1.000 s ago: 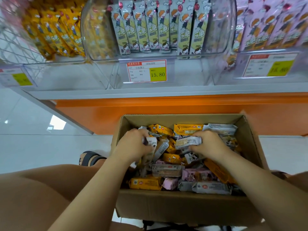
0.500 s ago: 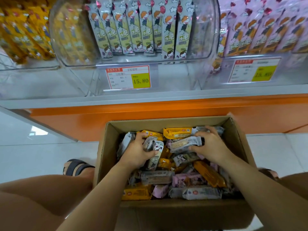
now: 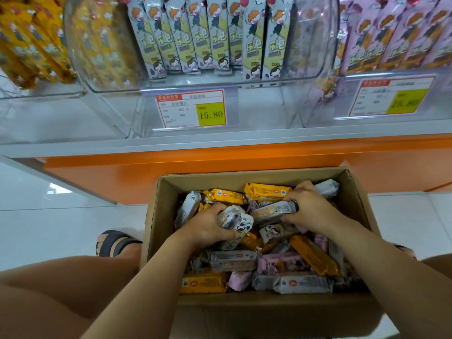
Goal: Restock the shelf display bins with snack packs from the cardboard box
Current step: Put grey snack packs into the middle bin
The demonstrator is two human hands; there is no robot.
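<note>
The person crouches over the cardboard box [image 3: 156, 216], which stands on the floor [image 3: 61, 226] between their knees, with a sandalled foot [image 3: 115, 243] just beside its left wall. The box holds a loose jumble of snack packs. At the near side lie a yellow pack [image 3: 203, 282] and a pink pack [image 3: 241, 280], and grey-white ones are mixed all through.

Further in, both hands are down among the packs. The left hand [image 3: 208, 228] has its fingers curled round a small bunch of grey-white packs [image 3: 236, 220]. The right hand [image 3: 310, 211] grips the end of a single grey-white pack [image 3: 271, 211], with fingers over it and thumb beneath. The two loads lie close together, nearly touching.

The step in hand looks to be gathering one flavour from the mix, and nothing is lifted clear of the box yet.

Beyond the box runs the orange shelf base [image 3: 220, 162]. Above it a price tag [image 3: 192, 110] sits under the clear middle bin [image 3: 315, 69]. In that bin a row of upright grey-white packs [image 3: 195, 40] stands, with free room at its right end. A bin of yellow packs [image 3: 36, 40] lies to the left and a bin of pink packs [image 3: 396, 37] to the right.

The next move probably calls for raising both handfuls over the box wall and up to the middle bin. The packs would then need turning upright and slotting into the gap without tipping the row.
</note>
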